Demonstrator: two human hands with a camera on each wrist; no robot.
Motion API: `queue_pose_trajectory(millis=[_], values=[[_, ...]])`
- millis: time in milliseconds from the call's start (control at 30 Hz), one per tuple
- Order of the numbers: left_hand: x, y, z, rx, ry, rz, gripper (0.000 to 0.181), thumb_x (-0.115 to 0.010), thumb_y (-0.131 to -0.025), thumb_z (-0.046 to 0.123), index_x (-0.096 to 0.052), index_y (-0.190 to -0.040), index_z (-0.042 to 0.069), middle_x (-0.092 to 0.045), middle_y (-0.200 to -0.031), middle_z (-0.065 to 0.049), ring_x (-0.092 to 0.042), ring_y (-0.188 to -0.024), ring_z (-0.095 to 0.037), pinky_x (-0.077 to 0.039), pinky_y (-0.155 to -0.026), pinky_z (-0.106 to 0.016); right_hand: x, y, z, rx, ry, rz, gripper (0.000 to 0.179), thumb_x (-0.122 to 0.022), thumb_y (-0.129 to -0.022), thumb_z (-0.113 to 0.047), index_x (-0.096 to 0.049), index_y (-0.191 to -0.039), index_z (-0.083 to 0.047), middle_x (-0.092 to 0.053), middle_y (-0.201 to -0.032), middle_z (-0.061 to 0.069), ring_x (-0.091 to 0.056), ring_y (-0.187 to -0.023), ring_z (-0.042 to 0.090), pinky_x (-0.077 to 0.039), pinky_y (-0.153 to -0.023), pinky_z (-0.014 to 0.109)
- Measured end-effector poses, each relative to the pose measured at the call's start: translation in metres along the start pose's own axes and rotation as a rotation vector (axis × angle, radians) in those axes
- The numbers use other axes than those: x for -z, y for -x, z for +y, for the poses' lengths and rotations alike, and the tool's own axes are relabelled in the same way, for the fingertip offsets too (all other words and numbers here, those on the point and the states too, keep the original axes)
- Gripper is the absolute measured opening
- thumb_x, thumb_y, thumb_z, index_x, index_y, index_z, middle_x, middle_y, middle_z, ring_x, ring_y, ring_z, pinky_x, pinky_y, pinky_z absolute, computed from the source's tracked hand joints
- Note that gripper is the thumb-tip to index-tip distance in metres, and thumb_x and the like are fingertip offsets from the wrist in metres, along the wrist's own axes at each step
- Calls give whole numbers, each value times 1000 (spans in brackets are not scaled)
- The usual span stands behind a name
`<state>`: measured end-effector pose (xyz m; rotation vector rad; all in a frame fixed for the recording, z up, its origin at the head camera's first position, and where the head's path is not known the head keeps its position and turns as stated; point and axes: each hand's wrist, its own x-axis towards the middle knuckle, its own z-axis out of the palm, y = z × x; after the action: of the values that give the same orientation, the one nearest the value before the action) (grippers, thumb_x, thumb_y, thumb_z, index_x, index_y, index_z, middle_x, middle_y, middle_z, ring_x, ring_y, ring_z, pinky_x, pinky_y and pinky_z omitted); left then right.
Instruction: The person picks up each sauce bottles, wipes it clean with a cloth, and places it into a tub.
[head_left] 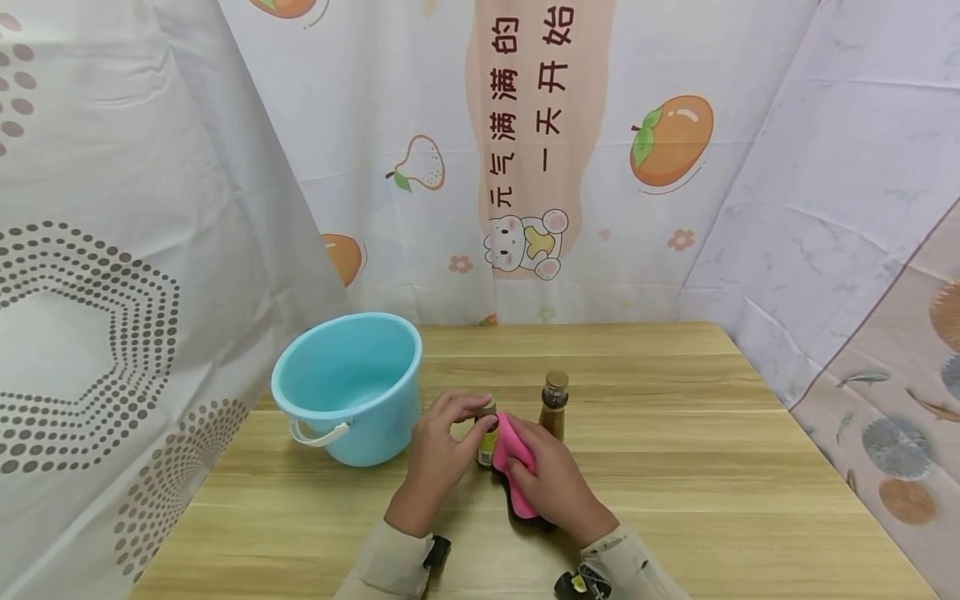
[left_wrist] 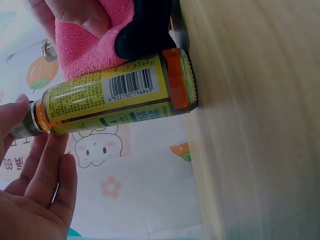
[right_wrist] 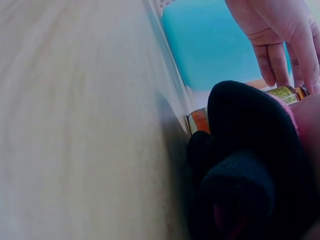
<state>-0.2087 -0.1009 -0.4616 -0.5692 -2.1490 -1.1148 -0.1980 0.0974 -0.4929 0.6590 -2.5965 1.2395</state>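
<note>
A small glass bottle (head_left: 486, 454) with a yellow label stands upright on the table. My left hand (head_left: 441, 446) pinches it at its capped neck between thumb and fingers. In the left wrist view the bottle (left_wrist: 107, 95) shows a barcode and an orange lower part. My right hand (head_left: 558, 483) grips a cloth (head_left: 519, 454), fluffy pink on one side and black on the other, against the bottle's side. The cloth's black side (right_wrist: 250, 130) hides much of the bottle in the right wrist view.
A second bottle (head_left: 553, 408) with a gold-coloured cap stands just behind my right hand. To the left is a light blue bucket (head_left: 378, 433) with a white handle. Printed curtains (head_left: 420, 250) hang around the wooden table (head_left: 675, 467).
</note>
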Motion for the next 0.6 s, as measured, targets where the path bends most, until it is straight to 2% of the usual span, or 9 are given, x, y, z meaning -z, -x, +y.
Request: queue_pose_trajectory(millis=[267,433,600], values=[[1,-1,0,-17,12,3,28,-83,-89,22,-77,-116,21,-70,-111,5,-74,-96,-7,-62,-84,-27,0,-1,0,84,-8,82,64,-75,-94,-12,-52,-153,-21,-61,-142,-4,-62,-124,12,-57,-100,42],[0,-1,-2,-32,24,0,27,-83,-90,21,-77,-117,20,-70,-112,5,-74,-97,-8,-63,-82,-30,2,-2,-1,156,-3,143,64,-76,-93,-10,-53,-152,-20,-61,-143,-3,-62,-127,15,-56,-103,44],[1,-1,-3,-30,43,-22,26,-80,-92,21,-76,-118,20,-71,-113,4,-74,-98,-9,-63,-83,-33,2,-2,-2,189,-23,167,63,-74,-94,-9,-52,-153,-20,-59,-147,-2,-59,-132,17,-54,-107,44]])
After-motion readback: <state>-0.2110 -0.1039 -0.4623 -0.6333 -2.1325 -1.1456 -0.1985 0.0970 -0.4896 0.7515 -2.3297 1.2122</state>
